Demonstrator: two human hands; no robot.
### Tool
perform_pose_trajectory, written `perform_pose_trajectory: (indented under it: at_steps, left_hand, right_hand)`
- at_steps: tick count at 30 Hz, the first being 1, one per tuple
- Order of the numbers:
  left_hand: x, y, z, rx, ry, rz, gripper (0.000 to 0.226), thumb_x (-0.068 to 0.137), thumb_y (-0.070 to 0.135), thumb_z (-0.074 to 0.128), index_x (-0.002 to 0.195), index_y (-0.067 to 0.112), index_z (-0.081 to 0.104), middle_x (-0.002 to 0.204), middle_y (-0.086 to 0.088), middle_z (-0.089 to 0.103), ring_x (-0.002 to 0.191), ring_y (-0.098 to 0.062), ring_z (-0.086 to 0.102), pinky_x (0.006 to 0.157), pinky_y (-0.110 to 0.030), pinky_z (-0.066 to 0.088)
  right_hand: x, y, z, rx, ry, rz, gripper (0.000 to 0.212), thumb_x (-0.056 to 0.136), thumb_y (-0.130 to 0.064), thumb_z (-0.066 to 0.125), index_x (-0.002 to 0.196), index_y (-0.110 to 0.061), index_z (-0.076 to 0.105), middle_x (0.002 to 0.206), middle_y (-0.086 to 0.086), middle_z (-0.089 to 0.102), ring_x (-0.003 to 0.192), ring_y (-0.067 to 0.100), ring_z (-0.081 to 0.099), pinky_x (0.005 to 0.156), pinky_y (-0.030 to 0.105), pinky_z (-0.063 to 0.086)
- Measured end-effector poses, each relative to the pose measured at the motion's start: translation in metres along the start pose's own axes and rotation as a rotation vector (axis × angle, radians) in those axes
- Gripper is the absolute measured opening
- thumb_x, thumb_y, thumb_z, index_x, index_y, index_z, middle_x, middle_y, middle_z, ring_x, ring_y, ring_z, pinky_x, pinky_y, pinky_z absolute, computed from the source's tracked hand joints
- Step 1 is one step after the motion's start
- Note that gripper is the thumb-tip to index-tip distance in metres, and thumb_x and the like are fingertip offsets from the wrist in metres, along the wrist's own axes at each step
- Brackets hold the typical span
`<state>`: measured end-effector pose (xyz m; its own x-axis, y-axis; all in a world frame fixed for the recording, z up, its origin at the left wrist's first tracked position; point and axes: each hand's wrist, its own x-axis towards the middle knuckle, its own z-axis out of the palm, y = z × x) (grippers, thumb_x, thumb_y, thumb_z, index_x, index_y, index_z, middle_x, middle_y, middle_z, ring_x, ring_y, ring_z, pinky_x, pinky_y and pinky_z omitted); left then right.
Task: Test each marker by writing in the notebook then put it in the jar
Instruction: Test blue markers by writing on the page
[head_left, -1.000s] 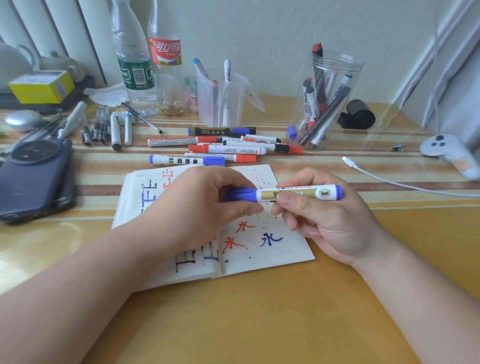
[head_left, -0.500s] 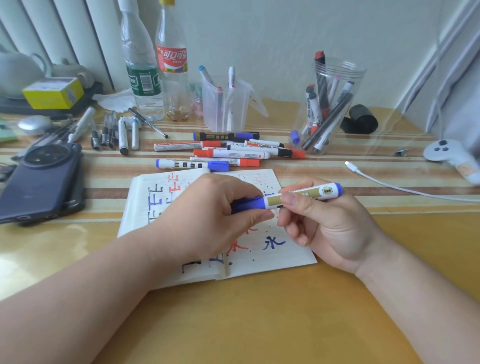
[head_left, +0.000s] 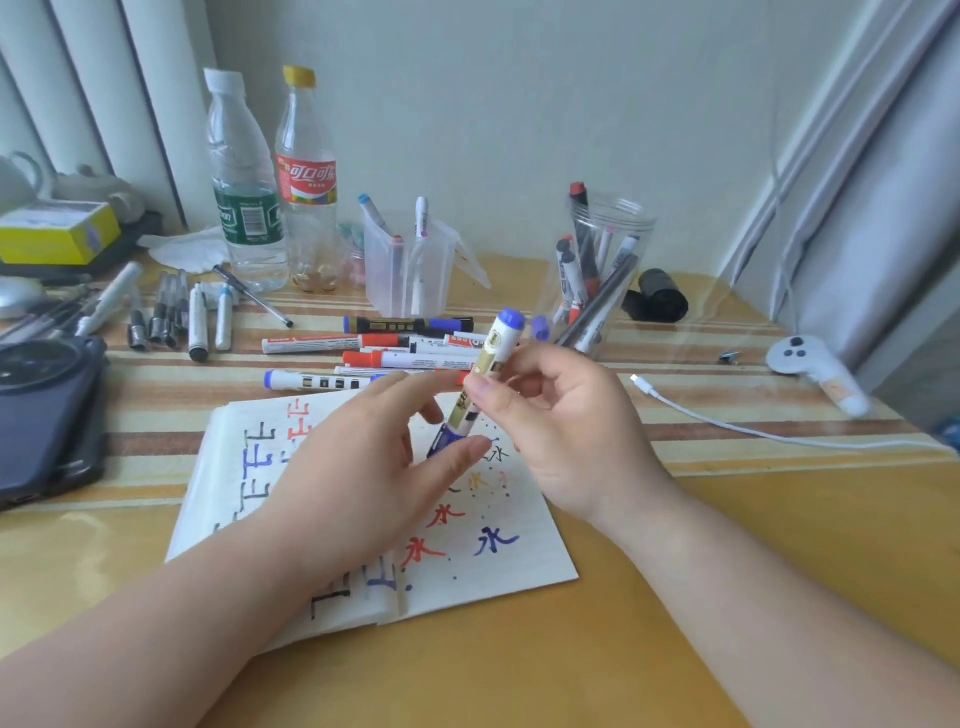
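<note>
Right hand (head_left: 561, 426) pinches the blue marker (head_left: 492, 353) mid-barrel between thumb and fingers. The marker is tilted near upright, blue butt end up, capped tip down over the notebook (head_left: 524, 564).

Left hand (head_left: 363, 467): fingers loosely extended, not curled round anything. Thumb tip is just beside the marker's lower blue cap; can't tell if it touches.

The notebook lies open on the table (head_left: 779, 571), and the left hand and forearm cover its middle. Red, blue and black test characters show around them.

Jar (head_left: 636, 234) stands behind the right hand, already holding several markers. The held marker's top overlaps the view of its lower left side.

Loose markers (head_left: 311, 344) lie in a pile between notebook and jar, partly hidden by both hands.

Also there:
- clear cup (head_left: 387, 280) with pens
- two bottles (head_left: 244, 182)
- a row of pens (head_left: 197, 322) at left
- dark phone (head_left: 47, 415)
- white cable (head_left: 779, 439)
- white controller (head_left: 810, 364)
- black roll (head_left: 660, 299)
</note>
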<state>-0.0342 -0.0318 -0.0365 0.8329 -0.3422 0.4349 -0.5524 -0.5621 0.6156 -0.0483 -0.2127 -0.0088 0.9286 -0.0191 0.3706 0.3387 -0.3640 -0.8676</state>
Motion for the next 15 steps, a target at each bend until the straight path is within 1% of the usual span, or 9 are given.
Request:
perform_pose_trajectory:
  at_steps: [1,2,3,5,7,9,10,13,15]
  left_hand:
    - [-0.001,0.001,0.001,-0.018,0.029,-0.017,0.050,0.080,0.070,0.056,0.127,0.054,0.045,0.103,0.025,0.054,0.080,-0.004,0.058,0.067,-0.024,0.047]
    - [-0.002,0.002,0.001,-0.021,0.057,-0.024,0.060,0.080,0.069,0.057,0.135,0.052,0.038,0.107,0.026,0.052,0.083,-0.003,0.057,0.069,-0.025,0.048]
    - [-0.002,0.002,0.002,-0.024,0.079,-0.024,0.065,0.081,0.068,0.058,0.139,0.049,0.033,0.110,0.027,0.050,0.085,-0.003,0.057,0.071,-0.027,0.049]
    - [-0.003,0.001,0.001,-0.017,0.081,-0.044,0.067,0.084,0.064,0.059,0.141,0.048,0.029,0.111,0.027,0.049,0.083,-0.003,0.057,0.072,-0.029,0.050]
    - [-0.003,-0.001,0.000,0.006,0.056,-0.065,0.065,0.085,0.063,0.058,0.141,0.048,0.027,0.110,0.028,0.048,0.080,-0.002,0.058,0.072,-0.030,0.051]
    - [-0.003,-0.003,0.000,0.015,0.031,-0.087,0.063,0.086,0.061,0.057,0.141,0.050,0.028,0.108,0.030,0.047,0.076,-0.001,0.059,0.071,-0.028,0.051]
    - [-0.002,-0.003,0.000,0.017,0.020,-0.090,0.061,0.087,0.060,0.057,0.140,0.050,0.028,0.108,0.030,0.047,0.075,-0.001,0.059,0.071,-0.028,0.051]
    - [-0.001,-0.003,0.001,0.026,0.000,-0.092,0.058,0.088,0.059,0.057,0.138,0.052,0.028,0.107,0.029,0.048,0.075,-0.002,0.059,0.071,-0.028,0.051]
    - [0.000,-0.005,0.002,0.031,-0.006,-0.101,0.057,0.088,0.058,0.057,0.137,0.052,0.029,0.106,0.028,0.050,0.075,-0.003,0.059,0.071,-0.029,0.052]
  right_hand:
    - [0.005,-0.004,-0.001,-0.029,0.012,-0.017,0.012,0.089,-0.032,0.074,0.088,-0.020,0.071,0.077,-0.007,0.072,0.071,0.008,0.066,0.069,0.029,0.051]
    - [0.010,-0.009,-0.001,-0.030,0.025,-0.031,0.009,0.090,-0.028,0.075,0.087,-0.021,0.070,0.074,-0.007,0.072,0.065,0.005,0.065,0.064,0.027,0.050]
    - [0.017,-0.012,-0.002,-0.031,0.048,-0.049,0.007,0.091,-0.022,0.074,0.086,-0.022,0.068,0.071,-0.007,0.071,0.062,0.003,0.065,0.061,0.026,0.049]
    - [0.032,-0.019,-0.006,-0.074,0.133,-0.134,0.014,0.092,-0.013,0.072,0.094,-0.025,0.064,0.075,-0.006,0.069,0.064,0.003,0.066,0.057,0.026,0.052]
    - [0.053,-0.025,-0.014,-0.161,0.245,-0.271,0.033,0.092,-0.011,0.069,0.117,-0.028,0.057,0.081,-0.004,0.069,0.067,0.006,0.067,0.062,0.029,0.055]
    - [0.080,-0.032,-0.030,-0.274,0.379,-0.409,0.052,0.092,-0.009,0.068,0.137,-0.026,0.048,0.081,-0.001,0.068,0.068,0.007,0.066,0.068,0.024,0.055]
    - [0.095,-0.035,-0.039,-0.325,0.452,-0.471,0.055,0.092,-0.009,0.066,0.141,-0.023,0.047,0.081,-0.002,0.068,0.067,0.007,0.066,0.069,0.023,0.055]
    - [0.136,-0.043,-0.062,-0.382,0.667,-0.589,0.053,0.090,-0.008,0.063,0.140,-0.018,0.052,0.081,-0.004,0.065,0.065,0.011,0.064,0.067,0.030,0.057]
    - [0.157,-0.039,-0.074,-0.372,0.780,-0.580,0.052,0.089,-0.009,0.059,0.139,-0.021,0.054,0.084,0.000,0.067,0.067,0.014,0.065,0.069,0.035,0.057]
